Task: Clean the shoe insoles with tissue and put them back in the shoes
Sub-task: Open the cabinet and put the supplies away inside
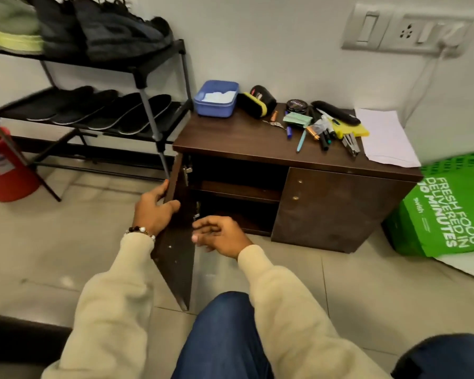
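Four insoles (pixel 99 110) on the rack's (pixel 159 77) lower shelf, both hands at the cabinet door (pixel 177 242).

Left to right: red cylinder (pixel 3 165) on the floor by the rack; dark shoes (pixel 101 28) on the top shelf, insoles side by side below them. Left hand (pixel 153 209) grips the open door's top edge, fingers curled over it, thumb on the inner face. Right hand (pixel 219 235) hovers just in front of the open cabinet (pixel 298 149), fingers loosely spread, holding nothing. On the cabinet top: blue tub (pixel 216 98) with white tissue (pixel 219 95) inside, then pens (pixel 312 132), a stapler (pixel 350 144), paper (pixel 383 135). Green bag (pixel 446 209) far right.
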The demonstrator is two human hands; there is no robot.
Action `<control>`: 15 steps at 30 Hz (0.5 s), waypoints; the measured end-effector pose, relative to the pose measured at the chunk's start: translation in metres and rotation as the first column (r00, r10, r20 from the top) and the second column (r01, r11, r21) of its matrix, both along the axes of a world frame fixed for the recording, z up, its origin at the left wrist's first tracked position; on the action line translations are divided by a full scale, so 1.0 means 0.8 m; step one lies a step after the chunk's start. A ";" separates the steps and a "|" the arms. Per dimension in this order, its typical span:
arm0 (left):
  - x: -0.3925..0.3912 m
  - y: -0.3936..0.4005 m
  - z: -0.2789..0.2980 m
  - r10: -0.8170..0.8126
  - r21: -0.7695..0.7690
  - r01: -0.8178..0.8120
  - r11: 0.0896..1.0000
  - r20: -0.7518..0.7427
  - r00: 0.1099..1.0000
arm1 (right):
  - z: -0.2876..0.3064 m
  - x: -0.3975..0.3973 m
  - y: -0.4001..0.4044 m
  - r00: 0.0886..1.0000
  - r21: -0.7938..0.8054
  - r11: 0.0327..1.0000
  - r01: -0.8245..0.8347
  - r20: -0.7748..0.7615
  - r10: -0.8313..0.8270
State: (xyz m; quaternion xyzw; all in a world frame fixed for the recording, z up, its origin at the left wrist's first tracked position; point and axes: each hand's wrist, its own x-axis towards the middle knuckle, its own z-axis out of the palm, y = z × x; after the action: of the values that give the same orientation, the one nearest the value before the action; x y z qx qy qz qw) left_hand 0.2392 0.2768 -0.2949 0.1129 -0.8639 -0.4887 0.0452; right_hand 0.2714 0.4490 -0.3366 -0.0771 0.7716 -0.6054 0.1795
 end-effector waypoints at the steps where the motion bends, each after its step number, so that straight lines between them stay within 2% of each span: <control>1: 0.000 -0.016 0.004 -0.035 -0.030 0.036 0.999 0.015 0.999 | 0.003 0.000 -0.015 1.000 -0.001 1.000 -0.026 0.018 0.026; 5: -0.004 -0.046 0.016 -0.152 -0.058 0.156 0.986 0.064 0.986 | 0.009 -0.004 -0.052 0.993 -0.042 0.996 -0.083 0.077 0.086; 8: -0.003 -0.057 0.019 -0.173 -0.080 0.179 0.981 0.074 0.982 | 0.009 -0.005 -0.073 0.989 -0.049 0.994 -0.100 0.109 0.104; 13: -0.005 -0.059 0.017 -0.176 -0.058 0.180 0.982 0.066 0.982 | 0.003 -0.001 -0.085 0.982 0.033 0.989 -0.143 0.132 0.138; 15: -0.009 -0.056 0.018 -0.146 -0.116 0.157 0.981 0.099 0.984 | -0.001 0.000 -0.078 0.986 0.093 0.985 -0.144 0.098 0.135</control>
State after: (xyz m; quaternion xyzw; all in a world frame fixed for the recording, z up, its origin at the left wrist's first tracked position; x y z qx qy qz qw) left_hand 0.2323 0.2324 -0.2806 0.0657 -0.8997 -0.4308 -0.0243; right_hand 0.2715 0.3866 -0.3372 -0.0942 0.7844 -0.5551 0.2603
